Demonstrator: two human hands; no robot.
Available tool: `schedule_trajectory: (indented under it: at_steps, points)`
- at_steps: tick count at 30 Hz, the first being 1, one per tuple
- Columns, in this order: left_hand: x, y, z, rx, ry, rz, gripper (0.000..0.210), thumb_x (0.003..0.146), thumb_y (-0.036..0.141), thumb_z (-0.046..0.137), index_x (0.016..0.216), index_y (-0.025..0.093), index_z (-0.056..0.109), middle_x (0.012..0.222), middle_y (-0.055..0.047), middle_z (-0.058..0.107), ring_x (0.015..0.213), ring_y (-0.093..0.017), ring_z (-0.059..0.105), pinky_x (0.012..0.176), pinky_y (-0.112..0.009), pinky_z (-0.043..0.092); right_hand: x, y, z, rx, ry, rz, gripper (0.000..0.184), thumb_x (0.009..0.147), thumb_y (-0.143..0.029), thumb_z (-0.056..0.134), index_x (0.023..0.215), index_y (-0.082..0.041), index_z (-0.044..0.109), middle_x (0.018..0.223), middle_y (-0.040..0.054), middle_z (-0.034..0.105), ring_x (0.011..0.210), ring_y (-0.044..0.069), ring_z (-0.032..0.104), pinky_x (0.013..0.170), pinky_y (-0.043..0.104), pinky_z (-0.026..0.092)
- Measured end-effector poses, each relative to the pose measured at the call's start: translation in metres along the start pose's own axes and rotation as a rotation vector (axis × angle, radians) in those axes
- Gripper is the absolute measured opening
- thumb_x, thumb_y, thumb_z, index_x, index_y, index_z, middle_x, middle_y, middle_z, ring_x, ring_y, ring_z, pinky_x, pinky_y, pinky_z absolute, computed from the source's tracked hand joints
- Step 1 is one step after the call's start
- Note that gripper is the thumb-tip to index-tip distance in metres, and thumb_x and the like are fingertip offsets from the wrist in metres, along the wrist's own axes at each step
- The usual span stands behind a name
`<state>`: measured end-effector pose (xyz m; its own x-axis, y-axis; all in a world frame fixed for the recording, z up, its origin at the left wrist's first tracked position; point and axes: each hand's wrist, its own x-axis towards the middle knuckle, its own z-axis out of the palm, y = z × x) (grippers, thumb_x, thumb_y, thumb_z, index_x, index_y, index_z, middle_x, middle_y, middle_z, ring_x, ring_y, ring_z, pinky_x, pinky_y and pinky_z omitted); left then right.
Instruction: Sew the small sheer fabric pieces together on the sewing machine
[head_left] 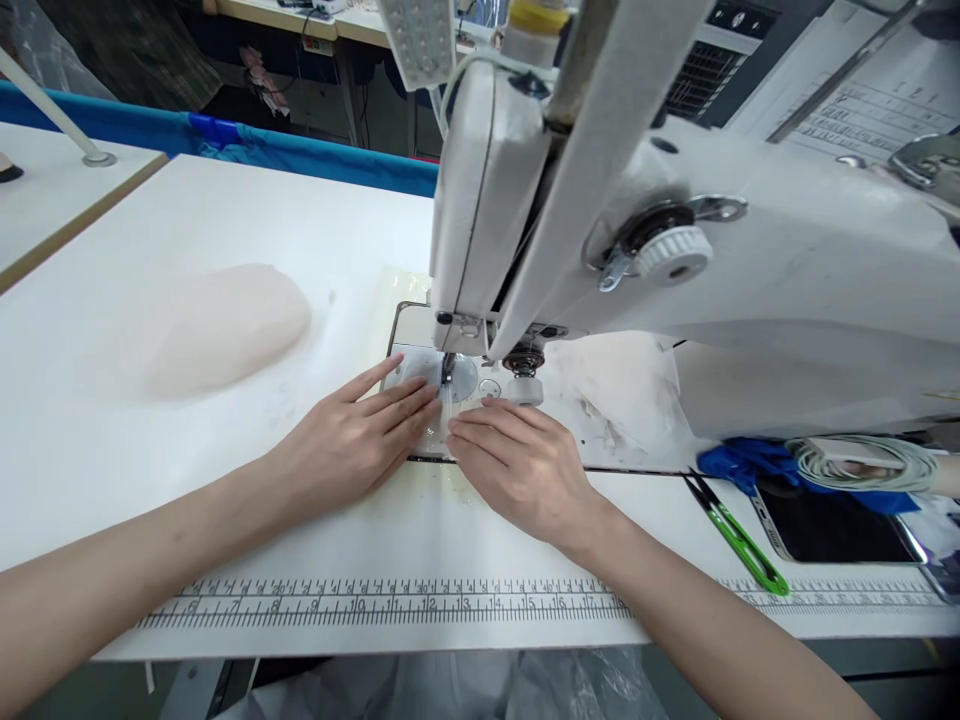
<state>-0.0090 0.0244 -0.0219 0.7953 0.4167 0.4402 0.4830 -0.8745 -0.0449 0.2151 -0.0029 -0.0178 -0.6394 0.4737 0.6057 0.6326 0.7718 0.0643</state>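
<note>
A white sewing machine [487,200] stands in front of me, its presser foot [448,368] lowered near the bed plate [409,325]. My left hand [367,430] lies flat on the bed left of the foot, fingers stretched and index finger apart. Close to it on the right, my right hand [517,455] curves with its fingers pressed together and its thumb hidden. Between the fingertips a thin, see-through strip [445,412] seems to run towards the foot; what the right fingers hold cannot be made out.
A pale beige rounded fabric piece [232,325] lies at left. Thin pale material [622,385] rests under the machine arm. Green thread snips [739,535], a phone [832,525], a coiled cable [862,460] and blue cloth [739,462] sit at right. A printed ruler [427,603] follows the front edge.
</note>
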Motion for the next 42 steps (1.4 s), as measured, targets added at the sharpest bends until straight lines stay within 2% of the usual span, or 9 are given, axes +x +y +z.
schedule_trajectory:
  at_steps: [4, 10, 18, 24, 29, 35, 42]
  points:
    - [-0.0012, 0.0001, -0.0003, 0.005, 0.006, 0.003, 0.034, 0.096, 0.013, 0.047, 0.128, 0.014, 0.060, 0.127, -0.009, 0.065, 0.122, -0.023, 0.060, 0.120, -0.050, 0.030, 0.0009, 0.0015, 0.0013, -0.013, -0.015, 0.004, 0.017, 0.091, -0.009, 0.058, 0.084, -0.018, 0.071, 0.094, 0.0008, 0.077, 0.094, 0.014, 0.070, 0.083, 0.028, 0.056]
    - [-0.0054, 0.0023, -0.0017, -0.019, 0.007, 0.021, 0.036, 0.095, 0.011, 0.048, 0.129, 0.012, 0.060, 0.127, -0.010, 0.065, 0.121, -0.022, 0.060, 0.122, -0.048, 0.028, -0.0027, -0.0003, 0.0023, -0.007, -0.033, 0.021, 0.016, 0.092, -0.010, 0.058, 0.092, -0.016, 0.073, 0.100, 0.0044, 0.077, 0.100, 0.016, 0.069, 0.098, 0.034, 0.052]
    - [-0.0015, -0.0023, 0.0032, -0.040, 0.025, -0.046, 0.035, 0.097, 0.016, 0.048, 0.130, 0.016, 0.059, 0.127, -0.008, 0.065, 0.122, -0.022, 0.060, 0.121, -0.052, 0.028, -0.0028, 0.0026, 0.0067, -0.040, -0.071, 0.069, 0.017, 0.094, -0.015, 0.058, 0.098, -0.018, 0.074, 0.105, 0.0034, 0.076, 0.094, 0.016, 0.070, 0.101, 0.038, 0.050]
    - [-0.0059, 0.0040, -0.0031, 0.003, 0.039, -0.022, 0.031, 0.096, 0.021, 0.051, 0.125, 0.015, 0.063, 0.123, -0.008, 0.068, 0.118, -0.022, 0.062, 0.121, -0.049, 0.030, -0.0031, -0.0029, 0.0012, -0.007, -0.094, 0.061, 0.018, 0.094, -0.019, 0.057, 0.101, -0.014, 0.073, 0.106, 0.0077, 0.075, 0.103, 0.018, 0.069, 0.101, 0.040, 0.051]
    - [-0.0036, 0.0007, -0.0026, 0.103, 0.015, -0.020, 0.027, 0.099, 0.024, 0.047, 0.119, 0.016, 0.064, 0.121, -0.005, 0.069, 0.116, -0.018, 0.063, 0.122, -0.047, 0.029, -0.0017, -0.0035, 0.0004, -0.011, -0.094, 0.086, 0.018, 0.094, -0.020, 0.058, 0.100, -0.015, 0.074, 0.107, 0.0070, 0.075, 0.097, 0.019, 0.070, 0.102, 0.041, 0.050]
    - [-0.0011, -0.0039, 0.0030, 0.105, -0.012, -0.067, 0.036, 0.101, 0.033, 0.044, 0.127, 0.012, 0.059, 0.127, -0.009, 0.066, 0.121, -0.022, 0.061, 0.123, -0.052, 0.022, 0.0015, 0.0016, 0.0060, -0.116, -0.144, 0.133, 0.021, 0.097, -0.025, 0.054, 0.103, -0.018, 0.073, 0.102, 0.0035, 0.076, 0.090, 0.018, 0.069, 0.104, 0.042, 0.046]
    - [0.0011, -0.0020, 0.0031, 0.079, 0.003, -0.085, 0.038, 0.101, 0.036, 0.044, 0.127, 0.013, 0.059, 0.126, -0.010, 0.066, 0.120, -0.022, 0.061, 0.124, -0.048, 0.018, 0.0031, 0.0052, 0.0086, -0.174, -0.147, 0.138, 0.023, 0.098, -0.027, 0.052, 0.106, -0.020, 0.072, 0.102, 0.0053, 0.075, 0.092, 0.019, 0.066, 0.104, 0.039, 0.042]
